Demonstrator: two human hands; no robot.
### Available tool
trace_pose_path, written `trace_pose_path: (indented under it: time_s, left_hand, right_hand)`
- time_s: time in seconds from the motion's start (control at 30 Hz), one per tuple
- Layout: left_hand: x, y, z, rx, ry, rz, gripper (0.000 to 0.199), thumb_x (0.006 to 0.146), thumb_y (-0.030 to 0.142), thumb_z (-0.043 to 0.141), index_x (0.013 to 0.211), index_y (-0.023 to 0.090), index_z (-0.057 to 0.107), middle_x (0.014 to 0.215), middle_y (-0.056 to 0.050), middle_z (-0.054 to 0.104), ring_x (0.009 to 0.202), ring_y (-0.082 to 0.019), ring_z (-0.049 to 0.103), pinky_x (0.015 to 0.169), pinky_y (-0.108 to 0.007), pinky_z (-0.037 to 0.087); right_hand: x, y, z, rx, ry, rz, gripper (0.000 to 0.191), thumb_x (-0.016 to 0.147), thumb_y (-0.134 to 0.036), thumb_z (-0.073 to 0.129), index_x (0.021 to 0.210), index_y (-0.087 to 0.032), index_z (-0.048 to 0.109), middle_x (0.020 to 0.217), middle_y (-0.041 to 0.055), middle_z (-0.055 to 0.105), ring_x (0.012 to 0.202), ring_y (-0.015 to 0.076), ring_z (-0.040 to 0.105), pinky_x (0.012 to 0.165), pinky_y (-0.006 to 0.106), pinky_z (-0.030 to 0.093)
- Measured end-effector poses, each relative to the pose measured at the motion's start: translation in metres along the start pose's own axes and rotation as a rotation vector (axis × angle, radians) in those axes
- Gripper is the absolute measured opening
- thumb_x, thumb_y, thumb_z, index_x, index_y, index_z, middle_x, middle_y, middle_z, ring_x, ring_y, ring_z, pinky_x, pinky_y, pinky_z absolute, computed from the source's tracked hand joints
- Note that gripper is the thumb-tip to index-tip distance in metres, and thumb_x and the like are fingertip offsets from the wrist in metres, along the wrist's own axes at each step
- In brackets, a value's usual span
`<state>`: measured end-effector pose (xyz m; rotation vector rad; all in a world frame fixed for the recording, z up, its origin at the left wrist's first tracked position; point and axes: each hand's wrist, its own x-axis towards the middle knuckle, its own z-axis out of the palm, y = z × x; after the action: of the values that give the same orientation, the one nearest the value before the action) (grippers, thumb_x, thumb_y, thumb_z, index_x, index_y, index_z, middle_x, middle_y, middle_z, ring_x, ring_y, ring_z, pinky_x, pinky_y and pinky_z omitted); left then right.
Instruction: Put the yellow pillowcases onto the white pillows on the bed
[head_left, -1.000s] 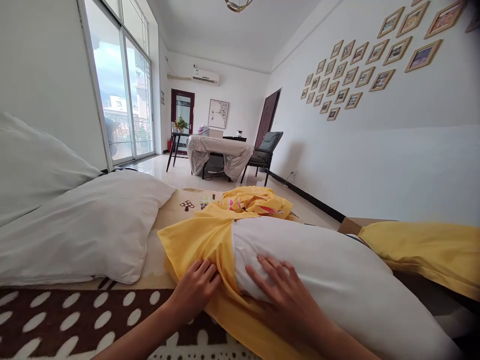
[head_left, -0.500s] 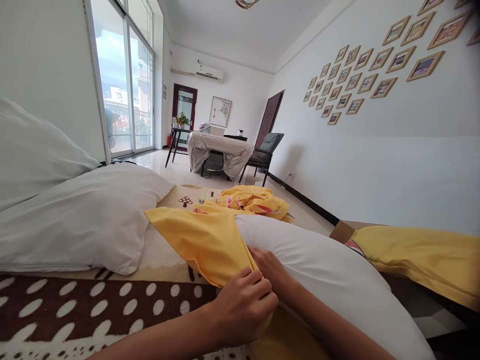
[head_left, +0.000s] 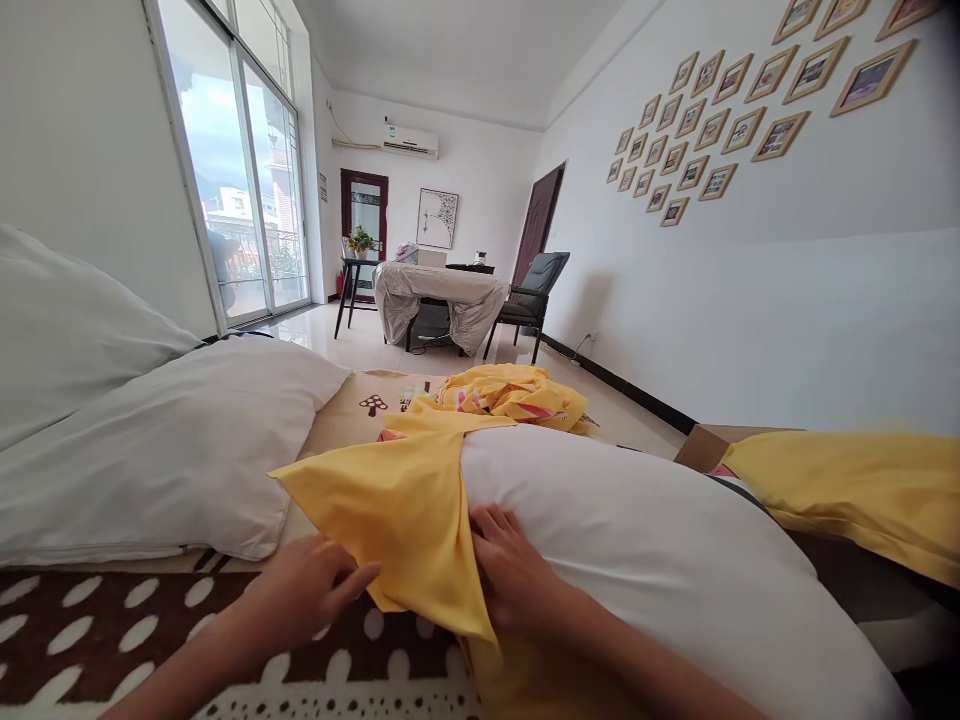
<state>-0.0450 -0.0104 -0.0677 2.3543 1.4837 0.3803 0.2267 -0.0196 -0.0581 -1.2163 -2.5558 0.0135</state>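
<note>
A plump white pillow (head_left: 637, 510) lies before me, its left end partly covered by a yellow pillowcase (head_left: 390, 490). The pillowcase's loose flap hangs to the left with a pointed corner. My right hand (head_left: 514, 565) is closed on the pillow at the pillowcase's edge, its fingertips partly sunk out of sight. Beside the flap's lower left edge is my left hand (head_left: 311, 585), thumb held apart from the bent fingers, with no cloth visibly gripped. More yellow cloth lies under my right forearm.
White pillows (head_left: 172, 440) lie at left on a brown and cream patterned blanket (head_left: 97, 620). A crumpled yellow printed cloth (head_left: 517, 395) sits beyond. Another yellow-covered item (head_left: 855, 490) and a cardboard box (head_left: 701, 450) are at right. A covered table (head_left: 442, 285) and chair (head_left: 532, 295) stand farther back.
My left hand has let go of the pillowcase edge and moved left. The flap now drapes lower and more loosely. My right hand has shifted slightly left and down at the pillow.
</note>
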Motion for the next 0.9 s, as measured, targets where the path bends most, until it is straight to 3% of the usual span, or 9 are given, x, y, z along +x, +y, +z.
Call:
trace_pose_path:
  time_s: [0.07,0.13,0.23,0.33,0.43,0.53,0.7,0.9]
  left_hand:
    - [0.006,-0.032,0.003,-0.363,-0.238,-0.22,0.057,0.081,0.067,0.039,0.068,0.016,0.061,0.062,-0.005,0.063,0.053,-0.018,0.056,0.048,-0.025,0.031]
    - [0.015,-0.049,0.01,-0.734,-0.296,-0.375,0.057,0.076,0.069,0.045,0.089,0.016,0.063,0.073,-0.005,0.068,0.057,-0.018,0.06,0.045,-0.023,0.033]
    - [0.033,-0.039,0.021,-1.178,-0.096,-0.485,0.055,0.074,0.061,0.057,0.112,0.021,0.057,0.096,-0.003,0.07,0.081,-0.021,0.064,0.053,-0.024,0.045]
    - [0.059,-0.009,0.027,-1.495,0.172,-0.473,0.046,0.073,0.038,0.07,0.113,0.019,0.058,0.108,-0.006,0.068,0.093,-0.022,0.063,0.072,-0.028,0.052]
    - [0.087,0.012,0.021,-1.606,0.361,-0.418,0.03,0.072,0.018,0.07,0.101,0.016,0.063,0.107,-0.009,0.068,0.09,-0.02,0.065,0.077,-0.029,0.053]
    - [0.113,0.019,0.005,-1.658,0.418,-0.385,0.027,0.068,0.01,0.07,0.094,0.016,0.066,0.1,-0.008,0.07,0.083,-0.021,0.066,0.075,-0.032,0.054]
    - [0.143,0.007,-0.022,-1.747,0.437,-0.37,0.024,0.063,0.005,0.074,0.085,0.011,0.067,0.085,-0.009,0.072,0.071,-0.02,0.067,0.072,-0.032,0.055]
    - [0.149,-0.02,-0.017,-1.842,0.396,-0.442,0.019,0.068,0.001,0.068,0.086,0.007,0.064,0.079,-0.011,0.071,0.064,-0.019,0.067,0.064,-0.03,0.056]
  right_hand:
    - [0.01,-0.004,0.004,0.114,-0.018,0.08,0.038,0.07,-0.029,0.063,0.107,-0.021,0.06,0.107,0.0091,0.052,0.096,0.0245,0.046,0.088,0.039,0.036]
    - [0.022,-0.01,0.005,0.241,-0.029,0.156,0.04,0.071,-0.031,0.062,0.11,-0.022,0.061,0.111,0.009,0.054,0.099,0.0259,0.048,0.09,0.042,0.036]
    - [0.034,-0.018,0.003,0.445,-0.024,0.21,0.048,0.069,-0.032,0.063,0.116,-0.023,0.059,0.12,0.0093,0.053,0.109,0.0301,0.047,0.097,0.048,0.032]
    - [0.032,-0.023,-0.004,0.745,0.044,0.238,0.053,0.068,-0.029,0.063,0.119,-0.021,0.058,0.124,0.0097,0.054,0.114,0.0308,0.047,0.098,0.045,0.035]
    - [0.018,-0.023,-0.007,1.157,0.047,0.209,0.055,0.068,-0.02,0.057,0.123,-0.021,0.054,0.122,0.0074,0.057,0.11,0.0264,0.053,0.094,0.038,0.042]
    - [-0.001,-0.021,-0.004,1.366,0.05,0.216,0.06,0.063,-0.014,0.057,0.123,-0.021,0.051,0.123,0.0048,0.057,0.112,0.0243,0.052,0.098,0.036,0.039]
    - [-0.035,-0.012,-0.005,1.199,0.046,0.426,0.048,0.069,-0.021,0.063,0.116,-0.022,0.054,0.12,0.0048,0.058,0.112,0.0236,0.051,0.099,0.037,0.038]
    - [-0.072,0.017,-0.055,0.988,-0.039,0.595,0.032,0.079,-0.042,0.058,0.102,-0.019,0.059,0.1,0.0054,0.063,0.093,0.0224,0.058,0.08,0.034,0.047]
